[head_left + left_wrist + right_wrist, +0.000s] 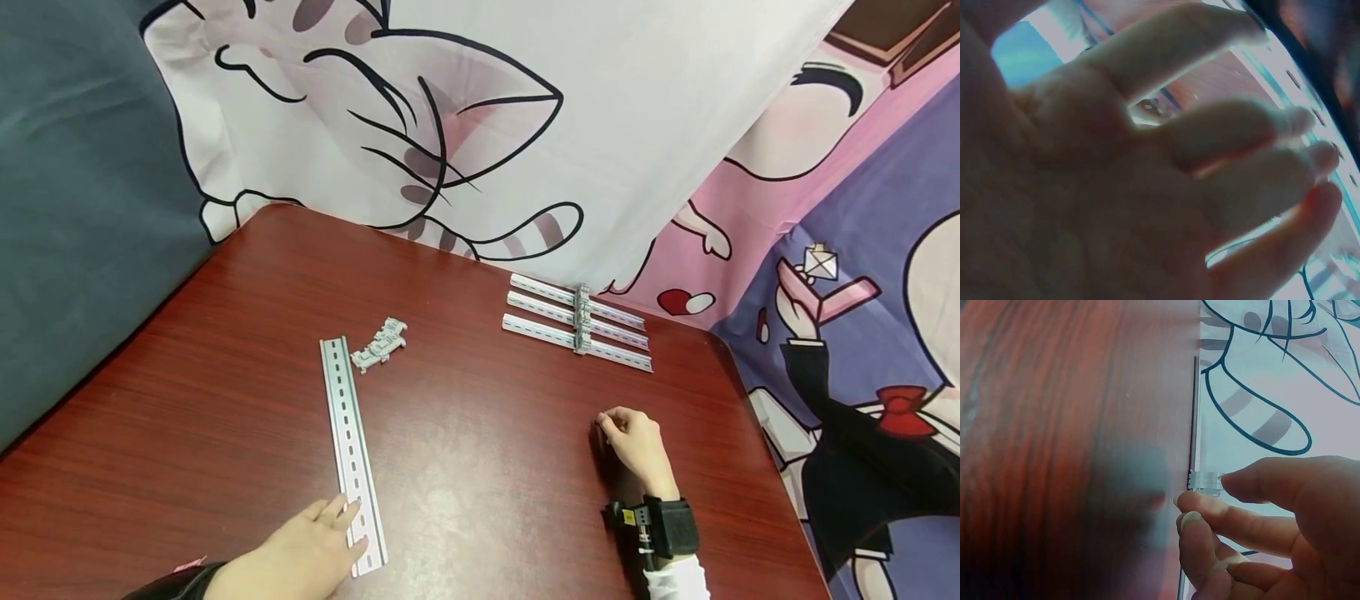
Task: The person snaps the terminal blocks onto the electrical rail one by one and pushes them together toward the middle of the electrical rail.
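A long slotted metal DIN rail lies lengthwise on the left half of the table. My left hand touches its near end, the fingertips resting on the slotted face. Seen in the left wrist view, the fingers are fairly straight, their tips against the rail. Beside the rail's far end are grey plastic terminal-block pieces. My right hand is over the right side of the table, fingers loosely curled. In the right wrist view, nothing sits between its thumb and fingertips.
Three shorter slotted rails lie parallel at the back right, with a row of grey plastic blocks across their middle. The reddish-brown table meets a printed cloth along the back. A camera is strapped to the right wrist.
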Tool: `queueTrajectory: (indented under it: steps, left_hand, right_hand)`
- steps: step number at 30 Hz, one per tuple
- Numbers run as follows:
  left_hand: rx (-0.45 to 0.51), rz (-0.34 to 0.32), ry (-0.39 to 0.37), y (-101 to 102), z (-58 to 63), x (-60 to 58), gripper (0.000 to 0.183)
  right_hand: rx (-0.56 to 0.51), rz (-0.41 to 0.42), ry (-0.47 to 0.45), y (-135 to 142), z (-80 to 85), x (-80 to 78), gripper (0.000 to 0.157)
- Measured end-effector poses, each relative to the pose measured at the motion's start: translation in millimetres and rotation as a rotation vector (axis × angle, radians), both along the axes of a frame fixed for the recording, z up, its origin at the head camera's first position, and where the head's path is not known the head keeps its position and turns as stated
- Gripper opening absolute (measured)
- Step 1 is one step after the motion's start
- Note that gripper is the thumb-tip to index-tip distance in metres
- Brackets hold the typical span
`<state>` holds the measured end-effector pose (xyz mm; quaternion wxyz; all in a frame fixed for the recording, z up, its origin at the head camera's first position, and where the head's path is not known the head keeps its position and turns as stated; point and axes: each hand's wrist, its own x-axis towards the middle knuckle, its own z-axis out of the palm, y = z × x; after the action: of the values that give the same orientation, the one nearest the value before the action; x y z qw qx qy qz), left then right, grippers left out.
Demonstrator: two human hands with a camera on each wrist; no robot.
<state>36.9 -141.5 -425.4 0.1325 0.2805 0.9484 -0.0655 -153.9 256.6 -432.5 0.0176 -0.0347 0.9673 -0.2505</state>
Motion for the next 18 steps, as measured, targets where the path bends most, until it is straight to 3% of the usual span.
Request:
queueTrajectory:
  steps: [4, 8, 11, 13, 18]
  left_hand:
    - [0.196, -0.071, 0.015, -18.6, 8.6, -7.5, 0.027]
    - [0.321, -0.090, -0.173, -35.3, 16.7, -20.0, 0.025]
    - [0.305, -0.059, -0.262, -39.1, 18.0, -24.1, 0.042]
    - [0.314, -0.046, -0.258, -37.8, 17.6, -22.8, 0.040]
    - [0.286, -0.118, -0.108, -30.8, 13.1, -15.3, 0.022]
  right_hand:
    - [0.004, -0.002, -0.008, -0.6, -1.7, -0.1, 0.020]
    - [0.004, 0.003, -0.011, -1.3, -2.3, 0.4, 0.020]
    - [0.006, 0.005, -0.012, -1.9, -1.7, 0.2, 0.020]
    - [0.010, 0.006, -0.009, -2.2, -1.4, 0.4, 0.020]
    - [0.018, 0.010, 0.004, -3.2, -0.2, 2.0, 0.020]
